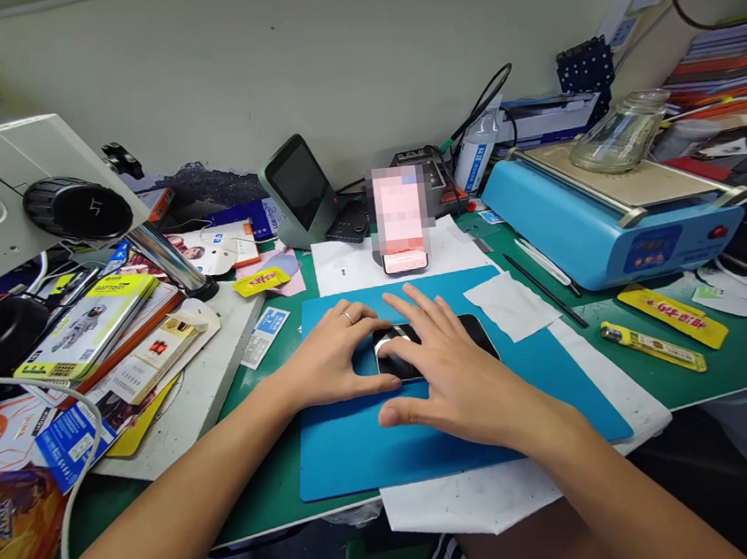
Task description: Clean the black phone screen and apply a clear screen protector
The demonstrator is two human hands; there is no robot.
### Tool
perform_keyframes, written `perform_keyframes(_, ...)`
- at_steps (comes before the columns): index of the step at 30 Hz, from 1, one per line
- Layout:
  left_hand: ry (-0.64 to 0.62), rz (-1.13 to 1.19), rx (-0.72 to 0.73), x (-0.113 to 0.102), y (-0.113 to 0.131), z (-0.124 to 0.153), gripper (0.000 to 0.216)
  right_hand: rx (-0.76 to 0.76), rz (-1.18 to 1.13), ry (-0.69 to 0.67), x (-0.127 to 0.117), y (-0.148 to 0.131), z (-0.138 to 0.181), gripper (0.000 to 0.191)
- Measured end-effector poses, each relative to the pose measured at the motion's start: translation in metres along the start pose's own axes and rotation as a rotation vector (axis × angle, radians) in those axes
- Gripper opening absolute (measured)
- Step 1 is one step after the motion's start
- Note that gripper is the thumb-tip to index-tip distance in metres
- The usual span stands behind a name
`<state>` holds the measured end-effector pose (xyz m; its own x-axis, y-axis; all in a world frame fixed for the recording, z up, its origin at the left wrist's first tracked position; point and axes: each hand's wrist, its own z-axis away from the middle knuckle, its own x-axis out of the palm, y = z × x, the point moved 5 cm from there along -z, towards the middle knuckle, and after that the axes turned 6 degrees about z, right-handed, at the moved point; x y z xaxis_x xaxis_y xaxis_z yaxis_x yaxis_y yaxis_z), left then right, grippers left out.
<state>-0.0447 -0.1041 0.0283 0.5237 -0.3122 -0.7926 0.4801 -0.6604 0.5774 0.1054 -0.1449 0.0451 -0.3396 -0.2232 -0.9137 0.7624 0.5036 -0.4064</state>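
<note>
A dark-screened smartphone (484,335) lies flat and sideways on a blue work mat (365,454). My left hand (332,355), with a ring on one finger, holds the phone's left end, thumb along the near edge and fingers at the far edge. Over the middle of the phone is my right hand (460,373), its fingers spread and its thumb pointing left above the mat. That hand hides much of the screen; whether its fingertips touch the glass I cannot tell. To the right of the phone, a white wipe (510,305) lies partly on the mat.
Behind the mat stands another phone (404,261), its lit screen blurred. A blue heating plate machine (582,231) carries a glass jar (625,133). A black stick (545,290) and a yellow packet (675,316) lie at right. A microscope stand (171,256) and boxes (91,327) fill the left.
</note>
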Motion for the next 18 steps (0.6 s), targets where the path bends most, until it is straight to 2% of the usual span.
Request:
perform_keyframes(5, -0.013, 0.009, -0.013, 0.0, 0.0, 0.0, 0.06, 0.023, -0.004, -0.034, 0.0, 0.006, 0.002, 0.064)
perform_keyframes(12, -0.019, -0.006, -0.016, 0.001, -0.002, 0.001, 0.063, 0.027, 0.017, 0.003, -0.001, 0.013, 0.009, 0.065)
perform_keyframes(18, -0.035, -0.005, -0.038, 0.001, -0.004, 0.001, 0.069, 0.115, 0.069, 0.027, -0.004, 0.043, 0.027, 0.065)
